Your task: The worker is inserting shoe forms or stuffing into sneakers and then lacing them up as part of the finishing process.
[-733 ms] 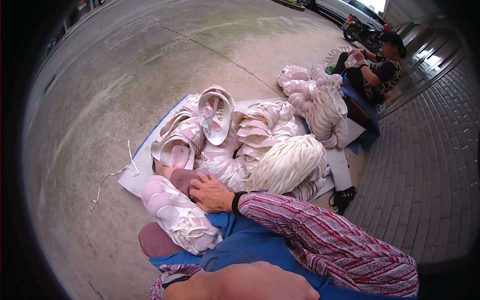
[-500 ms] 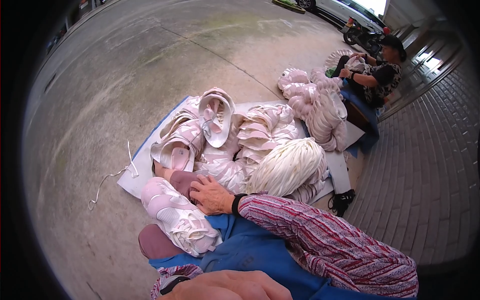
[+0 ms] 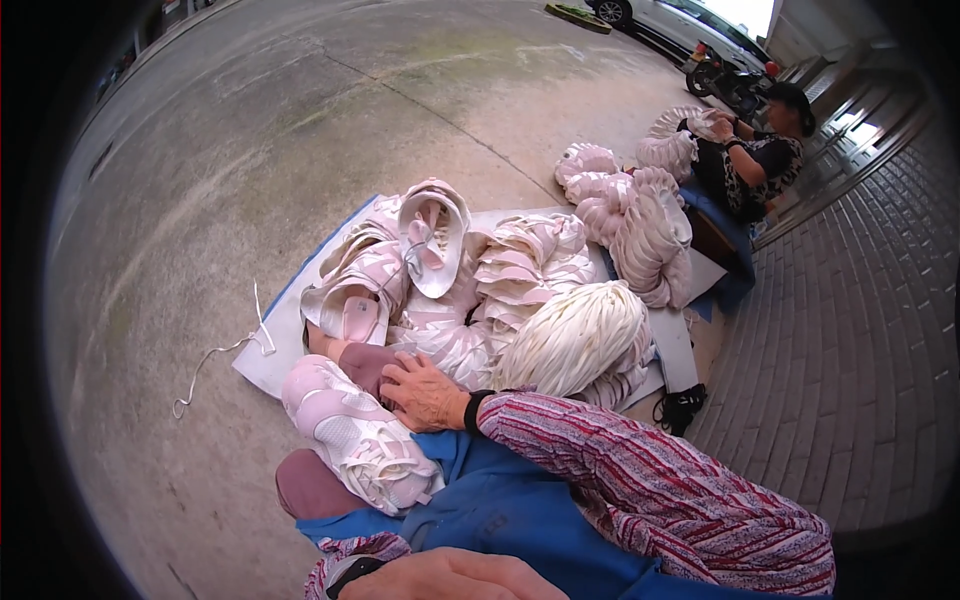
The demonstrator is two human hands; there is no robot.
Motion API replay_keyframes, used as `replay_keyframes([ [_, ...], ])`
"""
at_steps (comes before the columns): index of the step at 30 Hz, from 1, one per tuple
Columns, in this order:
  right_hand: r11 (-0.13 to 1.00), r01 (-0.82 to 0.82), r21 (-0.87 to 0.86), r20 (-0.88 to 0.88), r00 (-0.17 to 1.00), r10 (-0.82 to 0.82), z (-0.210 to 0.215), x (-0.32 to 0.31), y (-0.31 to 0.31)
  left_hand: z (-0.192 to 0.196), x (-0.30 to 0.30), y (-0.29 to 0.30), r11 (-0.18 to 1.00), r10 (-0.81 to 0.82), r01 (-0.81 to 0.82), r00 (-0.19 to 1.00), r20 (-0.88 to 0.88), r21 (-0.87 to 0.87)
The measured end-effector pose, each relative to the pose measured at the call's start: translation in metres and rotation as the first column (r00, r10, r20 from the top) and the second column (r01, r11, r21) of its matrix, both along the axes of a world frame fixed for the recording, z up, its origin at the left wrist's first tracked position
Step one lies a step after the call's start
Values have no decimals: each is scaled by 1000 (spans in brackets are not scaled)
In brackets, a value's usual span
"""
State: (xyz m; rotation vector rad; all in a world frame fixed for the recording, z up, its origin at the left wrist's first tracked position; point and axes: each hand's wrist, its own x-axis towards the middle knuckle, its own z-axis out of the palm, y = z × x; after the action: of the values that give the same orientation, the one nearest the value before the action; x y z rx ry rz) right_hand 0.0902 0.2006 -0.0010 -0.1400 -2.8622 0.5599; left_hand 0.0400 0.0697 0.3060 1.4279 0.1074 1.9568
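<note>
My right hand (image 3: 425,392), in a red striped sleeve with a black wristband, lies on the upper end of a bundle of pink-and-white shoe uppers (image 3: 355,445). Its fingers curl over the bundle and a maroon piece (image 3: 365,365) beside it. The bundle lies across my blue-clad lap (image 3: 500,505). My left hand (image 3: 450,578) shows only its back at the lower edge, with a dark watch on the wrist; what it holds is hidden. A pile of more pink-and-white uppers (image 3: 430,270) and a thick hank of cream cords (image 3: 580,335) lie just beyond my right hand.
The pile rests on a white and blue sheet (image 3: 275,335) on bare concrete, with a loose white cord (image 3: 225,350) at its left. Another seated person (image 3: 755,160) works at a second heap of uppers (image 3: 630,215). Brick paving runs along the right; a motorbike (image 3: 725,80) stands behind.
My left hand has drawn back a little along the lower edge. My right hand stays on the bundle.
</note>
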Motion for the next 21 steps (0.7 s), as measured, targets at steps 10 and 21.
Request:
replay_keyframes([
  [10, 1000, 3, 7, 41, 999, -4, 1, 0, 2, -6, -11, 6, 977, -200, 207, 972, -125, 48],
  [21, 1000, 0, 7, 38, 999, 0, 1, -1, 2, -11, 3, 3, 974, -224, 225, 967, 120, 4],
])
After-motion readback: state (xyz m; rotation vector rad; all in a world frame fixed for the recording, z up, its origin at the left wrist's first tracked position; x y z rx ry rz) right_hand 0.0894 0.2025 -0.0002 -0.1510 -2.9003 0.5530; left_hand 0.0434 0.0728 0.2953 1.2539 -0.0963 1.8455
